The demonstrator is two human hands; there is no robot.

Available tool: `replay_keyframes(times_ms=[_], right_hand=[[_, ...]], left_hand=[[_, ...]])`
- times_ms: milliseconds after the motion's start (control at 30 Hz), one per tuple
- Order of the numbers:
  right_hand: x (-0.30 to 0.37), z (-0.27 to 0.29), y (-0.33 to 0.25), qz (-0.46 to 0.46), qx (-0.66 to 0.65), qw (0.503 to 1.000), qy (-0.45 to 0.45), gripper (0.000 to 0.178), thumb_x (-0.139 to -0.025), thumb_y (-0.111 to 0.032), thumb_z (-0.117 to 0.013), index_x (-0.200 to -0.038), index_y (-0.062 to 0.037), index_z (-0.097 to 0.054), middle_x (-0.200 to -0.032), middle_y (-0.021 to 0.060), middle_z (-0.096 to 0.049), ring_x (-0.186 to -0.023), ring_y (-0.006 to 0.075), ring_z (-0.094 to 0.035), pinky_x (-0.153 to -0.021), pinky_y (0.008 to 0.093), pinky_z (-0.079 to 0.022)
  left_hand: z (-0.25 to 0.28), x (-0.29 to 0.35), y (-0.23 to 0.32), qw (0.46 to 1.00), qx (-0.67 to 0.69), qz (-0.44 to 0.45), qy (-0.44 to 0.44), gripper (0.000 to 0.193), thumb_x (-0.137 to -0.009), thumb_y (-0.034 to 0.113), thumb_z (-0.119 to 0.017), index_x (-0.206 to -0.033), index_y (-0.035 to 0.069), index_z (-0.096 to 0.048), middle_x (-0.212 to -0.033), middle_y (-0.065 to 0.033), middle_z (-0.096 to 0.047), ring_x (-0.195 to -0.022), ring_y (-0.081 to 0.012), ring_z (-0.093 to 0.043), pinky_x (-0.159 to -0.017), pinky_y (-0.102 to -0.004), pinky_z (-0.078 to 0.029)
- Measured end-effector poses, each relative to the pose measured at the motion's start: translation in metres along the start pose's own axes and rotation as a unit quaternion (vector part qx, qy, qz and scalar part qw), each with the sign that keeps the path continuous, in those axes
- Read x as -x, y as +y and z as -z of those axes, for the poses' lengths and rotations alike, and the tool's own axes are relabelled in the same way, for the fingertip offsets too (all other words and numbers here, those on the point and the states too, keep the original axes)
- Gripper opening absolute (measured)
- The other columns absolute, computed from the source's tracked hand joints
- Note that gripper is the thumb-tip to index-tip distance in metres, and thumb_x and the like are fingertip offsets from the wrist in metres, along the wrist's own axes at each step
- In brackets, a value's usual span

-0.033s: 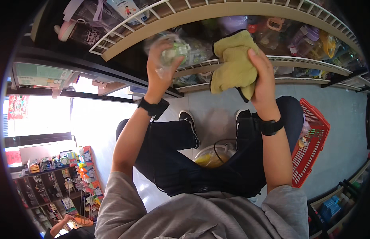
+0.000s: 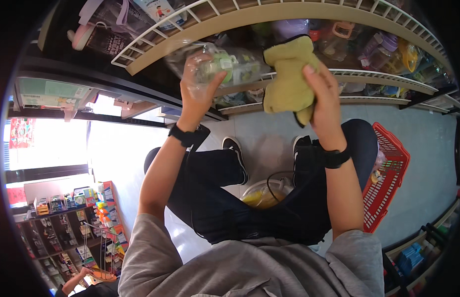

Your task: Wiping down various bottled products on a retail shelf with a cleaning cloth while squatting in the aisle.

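My left hand (image 2: 197,91) is raised in front of a white wire shelf (image 2: 155,42) and grips a clear plastic package with a green item inside (image 2: 225,67). My right hand (image 2: 324,91) holds a yellow-green cloth (image 2: 288,79) just to the right of the package, touching its end. Each wrist wears a black band. I am crouched, with dark trousers and black shoes (image 2: 235,153) below the hands.
The curved wire shelves (image 2: 388,79) hold bottles and packaged goods. A red shopping basket (image 2: 390,183) stands on the grey floor at my right. A pale container with something yellow in it (image 2: 262,195) sits by my knees. Low shelves of small goods (image 2: 76,218) stand at far left.
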State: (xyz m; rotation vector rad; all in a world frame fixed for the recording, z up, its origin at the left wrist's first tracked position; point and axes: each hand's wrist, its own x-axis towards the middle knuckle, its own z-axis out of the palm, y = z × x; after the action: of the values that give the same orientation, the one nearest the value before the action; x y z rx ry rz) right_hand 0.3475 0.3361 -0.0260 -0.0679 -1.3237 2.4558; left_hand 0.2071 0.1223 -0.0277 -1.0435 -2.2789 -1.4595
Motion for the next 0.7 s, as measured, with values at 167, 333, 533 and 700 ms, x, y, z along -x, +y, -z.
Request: replay_keyframes(times_ms=[167, 333, 533, 700], right_hand=[[0.003, -0.032, 0.034, 0.289, 0.433, 0.835, -0.176, 0.044, -0.084, -0.024, -0.067, -0.122, -0.0034, -0.056, -0.128, 0.0196, -0.054, -0.123, 0.0344, -0.049, -0.104, 0.0436, -0.039], [0.008, -0.040, 0.043, 0.233, 0.486, 0.825, -0.168, 0.069, -0.075, -0.027, -0.074, -0.133, -0.0048, -0.045, -0.137, 0.0209, -0.046, -0.128, 0.0396, -0.042, -0.108, 0.0469, -0.035], [0.005, -0.034, 0.039, 0.170, 0.516, 0.824, -0.159, 0.095, -0.063, -0.032, -0.083, -0.139, 0.0007, -0.036, -0.137, 0.0245, -0.045, -0.129, 0.0404, -0.042, -0.109, 0.0444, -0.034], [-0.002, -0.009, 0.044, -0.009, 0.226, 0.950, -0.214, 0.093, -0.071, -0.031, -0.082, -0.142, 0.0013, -0.031, -0.137, 0.0194, -0.048, -0.126, 0.0265, -0.049, -0.103, 0.0371, -0.042]], left_hand=[[0.014, 0.027, 0.006, 0.987, 0.132, 0.086, -0.022, 0.050, -0.074, 0.005, -0.078, -0.118, 0.002, -0.054, -0.114, -0.0085, -0.060, -0.105, -0.0169, -0.057, -0.092, -0.0312, -0.046], [0.025, 0.030, 0.016, 0.991, 0.090, 0.064, -0.077, 0.042, -0.071, 0.003, -0.078, -0.110, 0.004, -0.060, -0.118, -0.0099, -0.061, -0.108, -0.0196, -0.058, -0.094, -0.0313, -0.045], [0.042, 0.033, 0.010, 0.989, 0.025, -0.002, -0.147, 0.040, -0.068, 0.005, -0.080, -0.104, 0.005, -0.062, -0.121, -0.0119, -0.060, -0.112, -0.0254, -0.058, -0.096, -0.0338, -0.045], [0.062, 0.021, 0.013, 0.937, 0.262, -0.043, -0.227, 0.045, -0.063, 0.020, -0.089, -0.100, 0.013, -0.064, -0.120, -0.0170, -0.058, -0.115, -0.0361, -0.054, -0.100, -0.0503, -0.042]])
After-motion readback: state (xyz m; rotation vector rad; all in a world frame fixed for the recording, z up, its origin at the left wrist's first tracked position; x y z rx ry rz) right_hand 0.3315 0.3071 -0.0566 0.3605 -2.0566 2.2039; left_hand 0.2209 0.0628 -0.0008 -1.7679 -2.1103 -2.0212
